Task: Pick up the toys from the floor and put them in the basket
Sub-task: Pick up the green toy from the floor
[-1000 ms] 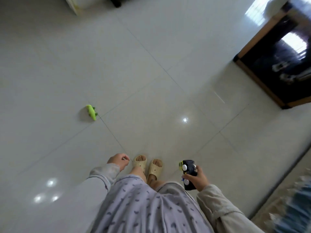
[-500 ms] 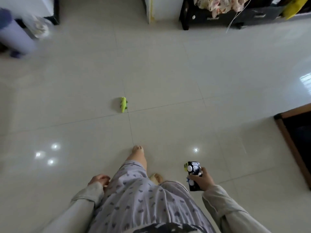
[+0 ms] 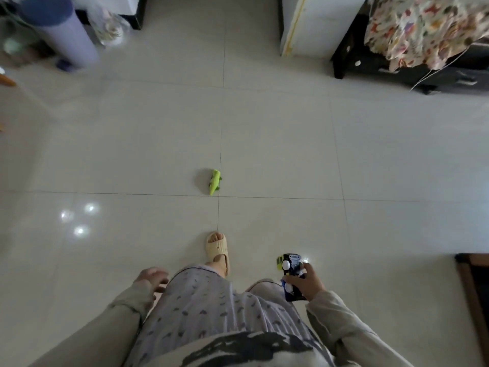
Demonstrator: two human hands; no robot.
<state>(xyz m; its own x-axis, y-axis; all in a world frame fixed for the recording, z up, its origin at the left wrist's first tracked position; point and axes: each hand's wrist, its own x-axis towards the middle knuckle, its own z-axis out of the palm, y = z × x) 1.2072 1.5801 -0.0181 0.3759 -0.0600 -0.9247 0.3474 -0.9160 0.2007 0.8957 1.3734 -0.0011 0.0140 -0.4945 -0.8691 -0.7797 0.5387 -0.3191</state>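
Observation:
A small green crocodile toy (image 3: pixel 214 181) lies on the pale tiled floor straight ahead, near a tile joint. My right hand (image 3: pixel 307 283) hangs at my side, closed around a dark blue toy car (image 3: pixel 290 274) with white wheels and a yellow-green end. My left hand (image 3: pixel 150 278) swings beside my hip with loose, parted fingers and holds nothing. One foot in a beige slipper (image 3: pixel 218 252) steps toward the crocodile. No basket is in view.
A lilac cylinder (image 3: pixel 60 30) and a clear bag (image 3: pixel 109 27) stand at the far left. A white cabinet (image 3: pixel 315 25) and a dark bench (image 3: pixel 397 67) under a flowered cloth (image 3: pixel 423 27) sit far right. A wood-framed dark edge (image 3: pixel 473 300) borders the right.
The view swung left and forward: the crocodile moved from the left to the centre and looks nearer. My right hand kept hold of the car; my left hand swung back beside my hip.

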